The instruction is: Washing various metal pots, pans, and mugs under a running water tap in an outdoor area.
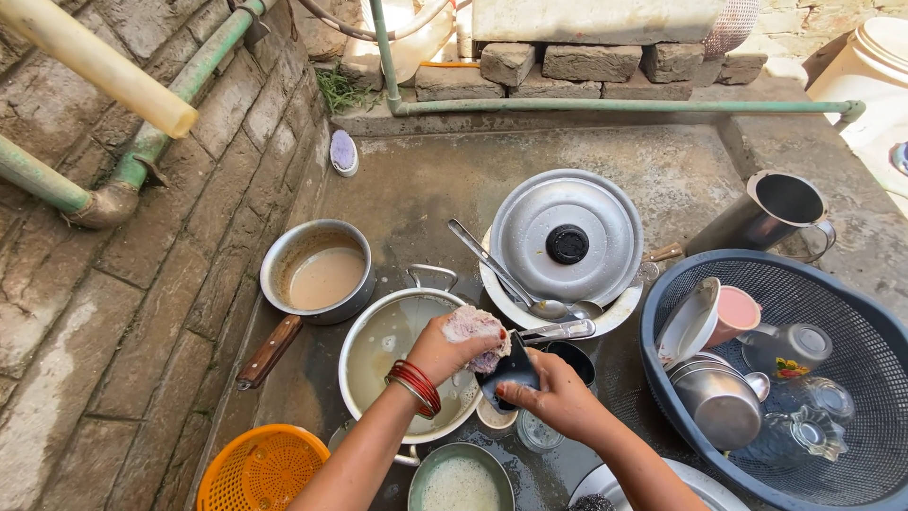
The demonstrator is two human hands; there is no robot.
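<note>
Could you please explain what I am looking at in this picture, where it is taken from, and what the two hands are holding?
There is no machine here: one camera worn on a person's head looks down at their own two bare hands over an outdoor concrete washing floor. The left hand, with red bangles at the wrist, presses a pale scrubbing pad against a small dark utensil that the right hand grips. Below them sits a large metal pot. Around it lie a saucepan holding murky liquid, a round metal lid on a plate, a ladle, an orange basket, a steel jug, and a dark blue basket holding cups, glasses and steel bowls.
</note>
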